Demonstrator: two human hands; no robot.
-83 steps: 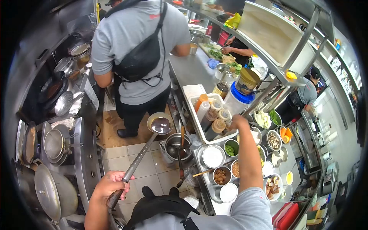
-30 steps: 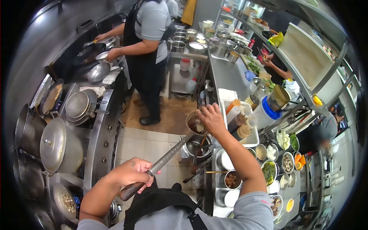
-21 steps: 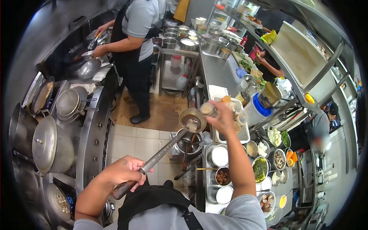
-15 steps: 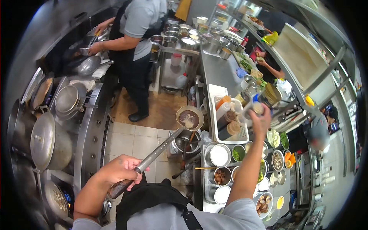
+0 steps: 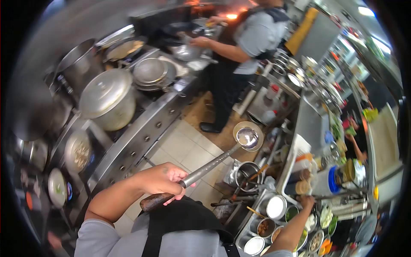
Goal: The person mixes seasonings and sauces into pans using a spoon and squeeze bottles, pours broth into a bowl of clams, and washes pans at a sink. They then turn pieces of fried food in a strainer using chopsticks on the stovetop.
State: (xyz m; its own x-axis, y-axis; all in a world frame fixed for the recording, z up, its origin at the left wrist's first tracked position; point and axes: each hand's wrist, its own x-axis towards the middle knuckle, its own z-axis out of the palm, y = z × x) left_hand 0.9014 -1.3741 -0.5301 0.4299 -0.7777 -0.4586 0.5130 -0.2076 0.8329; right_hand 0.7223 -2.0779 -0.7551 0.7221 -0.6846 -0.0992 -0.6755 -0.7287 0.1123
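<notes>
Ladle [image 5: 212, 165], metal, round-bowled; left grip [image 5: 166, 180] clamped around its brown-ended handle [image 5: 157, 202]; right grip [image 5: 306, 200], I cannot tell.

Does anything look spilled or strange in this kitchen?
The orange flames beside the co-worker stand out: they flare brightly, though this may be ordinary cooking. I see no spill from the ladle in the left hand.

Bright ceiling light [image 5: 366, 11], glowing orange flames [image 5: 231, 16], widespread motion blur, dark fisheye edges

Free gap between ladle [image 5: 211, 166] and stove [image 5: 152, 131]
</notes>
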